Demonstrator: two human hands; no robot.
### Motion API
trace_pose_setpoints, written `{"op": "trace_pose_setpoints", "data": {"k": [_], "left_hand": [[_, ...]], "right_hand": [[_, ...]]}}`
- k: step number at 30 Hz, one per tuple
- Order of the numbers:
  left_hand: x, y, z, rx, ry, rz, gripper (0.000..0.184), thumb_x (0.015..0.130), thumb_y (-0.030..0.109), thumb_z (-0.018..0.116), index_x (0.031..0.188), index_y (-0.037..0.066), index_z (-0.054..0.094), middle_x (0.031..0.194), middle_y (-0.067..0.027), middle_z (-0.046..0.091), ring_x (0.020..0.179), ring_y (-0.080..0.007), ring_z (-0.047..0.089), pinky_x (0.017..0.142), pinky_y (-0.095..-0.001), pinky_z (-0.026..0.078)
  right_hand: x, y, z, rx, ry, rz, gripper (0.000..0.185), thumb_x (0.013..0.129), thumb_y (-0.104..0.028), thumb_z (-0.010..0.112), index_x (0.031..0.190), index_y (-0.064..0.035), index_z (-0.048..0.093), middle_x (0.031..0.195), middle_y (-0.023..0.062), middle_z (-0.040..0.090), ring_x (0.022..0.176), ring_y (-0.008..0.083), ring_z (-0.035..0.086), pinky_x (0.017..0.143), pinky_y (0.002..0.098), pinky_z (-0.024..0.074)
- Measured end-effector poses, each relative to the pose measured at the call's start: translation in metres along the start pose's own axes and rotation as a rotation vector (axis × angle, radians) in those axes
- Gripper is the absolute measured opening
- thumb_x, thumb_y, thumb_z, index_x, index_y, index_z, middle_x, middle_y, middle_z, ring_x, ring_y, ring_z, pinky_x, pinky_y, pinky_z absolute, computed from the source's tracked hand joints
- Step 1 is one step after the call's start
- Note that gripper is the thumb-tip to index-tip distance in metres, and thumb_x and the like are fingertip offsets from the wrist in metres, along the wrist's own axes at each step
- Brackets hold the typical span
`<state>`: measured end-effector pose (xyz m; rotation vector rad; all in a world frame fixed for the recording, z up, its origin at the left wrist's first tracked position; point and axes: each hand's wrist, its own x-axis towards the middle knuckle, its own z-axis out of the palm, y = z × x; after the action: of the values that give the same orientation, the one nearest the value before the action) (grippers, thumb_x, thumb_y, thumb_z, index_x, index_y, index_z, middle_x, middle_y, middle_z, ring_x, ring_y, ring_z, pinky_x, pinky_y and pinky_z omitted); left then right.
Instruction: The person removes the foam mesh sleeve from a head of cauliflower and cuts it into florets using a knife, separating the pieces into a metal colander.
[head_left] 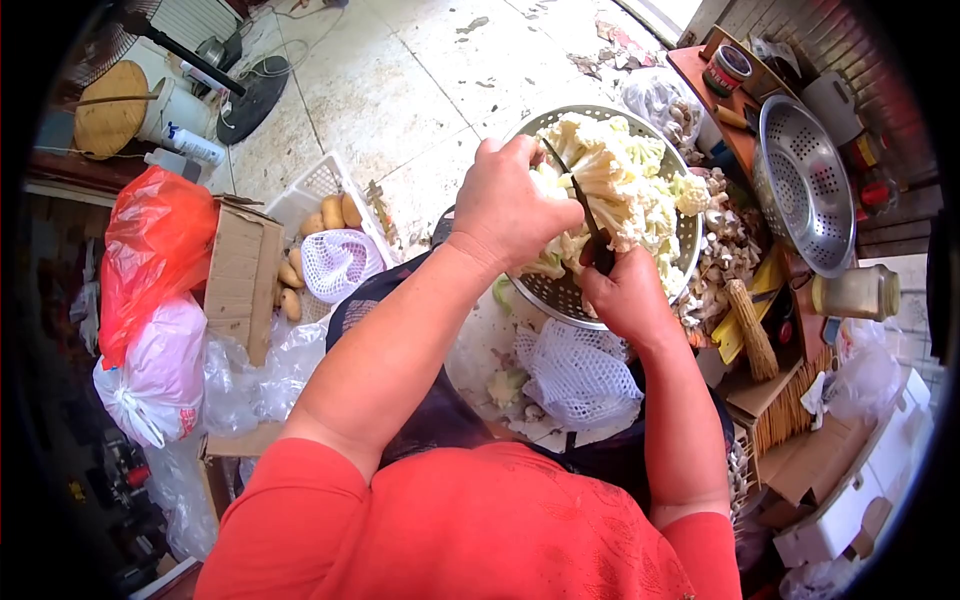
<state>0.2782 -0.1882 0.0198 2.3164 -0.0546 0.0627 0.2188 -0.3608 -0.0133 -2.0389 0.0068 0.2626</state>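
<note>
A large metal colander (690,235) full of cut cauliflower (640,165) stands in front of me. Above it, my right hand (630,295) is closed round the dark handle of a knife (582,198), its blade pointing up and to the left. My left hand (515,200) is closed on a cauliflower piece (550,183) beside the blade; the fingers hide most of that piece. White mesh netting (580,375) lies on the floor below the colander, close to some cauliflower scraps (507,385).
At left are a white crate (370,205) with potatoes (332,213), a cardboard box (243,265) and a red plastic bag (155,255). At right, a second colander (805,185) leans near a shelf, with a straw brush (750,330) and a jar (855,293).
</note>
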Motion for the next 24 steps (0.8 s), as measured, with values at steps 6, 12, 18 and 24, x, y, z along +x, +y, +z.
{"op": "trace_pose_setpoints", "data": {"k": [6,12,18,24], "left_hand": [[0.007,0.002,-0.005,-0.084,-0.063,-0.073,0.056,0.055,0.027,0.077,0.099,-0.005,0.063,0.100,-0.0239,0.064,0.096,-0.0330,0.062,0.087,-0.0356,0.051],[0.020,-0.007,-0.013,0.016,-0.005,-0.023,0.058,0.055,0.025,0.076,0.101,-0.007,0.062,0.099,-0.0246,0.066,0.092,-0.0311,0.064,0.085,-0.0351,0.051],[0.013,-0.009,-0.014,-0.280,-0.183,-0.175,0.053,0.058,0.019,0.076,0.103,-0.005,0.061,0.095,-0.0129,0.065,0.087,-0.0182,0.059,0.080,-0.0291,0.050],[0.014,-0.013,-0.014,-0.408,-0.120,-0.178,0.046,0.059,0.014,0.075,0.099,-0.002,0.061,0.087,-0.0059,0.062,0.078,-0.0133,0.057,0.073,-0.0268,0.049]], "right_hand": [[-0.001,-0.008,-0.007,0.006,-0.046,0.049,0.015,0.077,-0.005,0.059,0.089,0.0025,0.063,0.076,0.0184,0.065,0.070,0.0297,0.063,0.071,0.0369,0.0512],[-0.010,-0.006,-0.007,-0.060,-0.093,0.100,0.018,0.078,-0.007,0.060,0.093,0.0018,0.063,0.080,0.0189,0.066,0.074,0.0294,0.065,0.072,0.0365,0.0513],[0.001,-0.009,-0.001,-0.082,-0.105,0.115,0.019,0.078,-0.007,0.060,0.093,0.0031,0.063,0.081,0.0201,0.067,0.076,0.0296,0.066,0.073,0.0371,0.0513],[0.004,-0.007,0.002,-0.059,-0.080,0.089,0.019,0.079,-0.009,0.061,0.094,0.0033,0.063,0.082,0.0195,0.067,0.076,0.0295,0.065,0.073,0.0374,0.0510]]}}
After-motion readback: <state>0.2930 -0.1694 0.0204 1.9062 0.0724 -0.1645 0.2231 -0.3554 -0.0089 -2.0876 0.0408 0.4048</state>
